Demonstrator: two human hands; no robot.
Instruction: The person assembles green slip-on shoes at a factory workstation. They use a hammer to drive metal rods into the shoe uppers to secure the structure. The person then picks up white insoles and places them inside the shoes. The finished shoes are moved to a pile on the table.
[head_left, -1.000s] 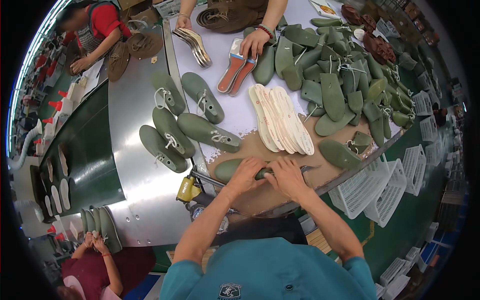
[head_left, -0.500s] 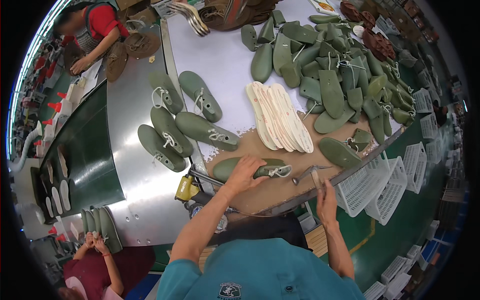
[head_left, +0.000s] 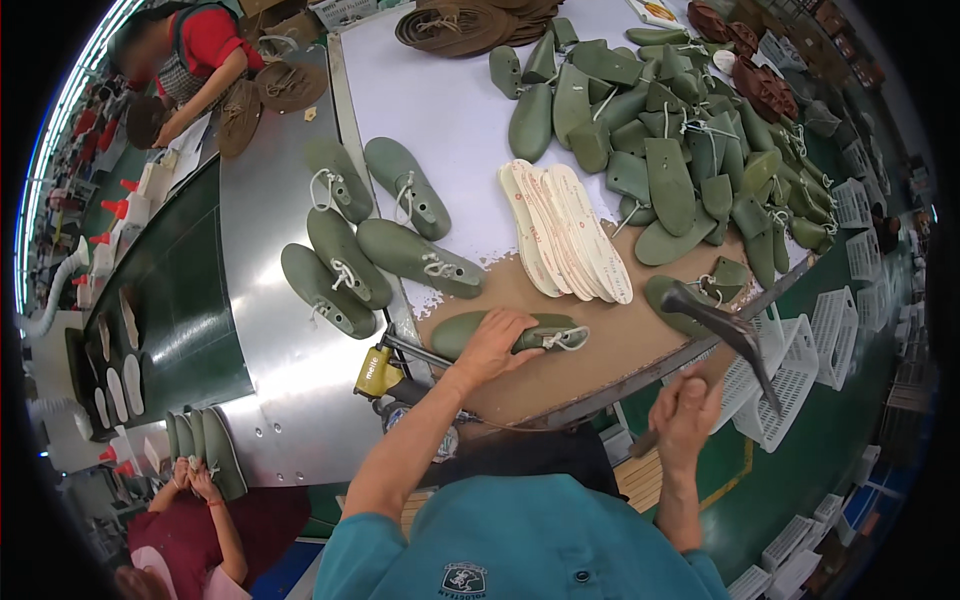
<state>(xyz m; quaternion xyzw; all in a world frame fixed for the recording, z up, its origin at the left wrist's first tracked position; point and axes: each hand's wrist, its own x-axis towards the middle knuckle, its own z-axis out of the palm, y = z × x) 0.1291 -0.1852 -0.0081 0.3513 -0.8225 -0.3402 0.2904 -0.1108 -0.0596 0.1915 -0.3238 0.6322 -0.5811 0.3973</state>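
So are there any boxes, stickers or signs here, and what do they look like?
Stack of cream flat insoles: fanned out mid-table, each with small red printed marks.
Colourful flat card or packet: at the far table edge, rectangular, too small to make out.
White plastic lattice baskets: below the table's right edge, boxy, unlabelled.
Small round badge on the person's teal collar: bottom middle, dark and white.
No screens or wall signs show.
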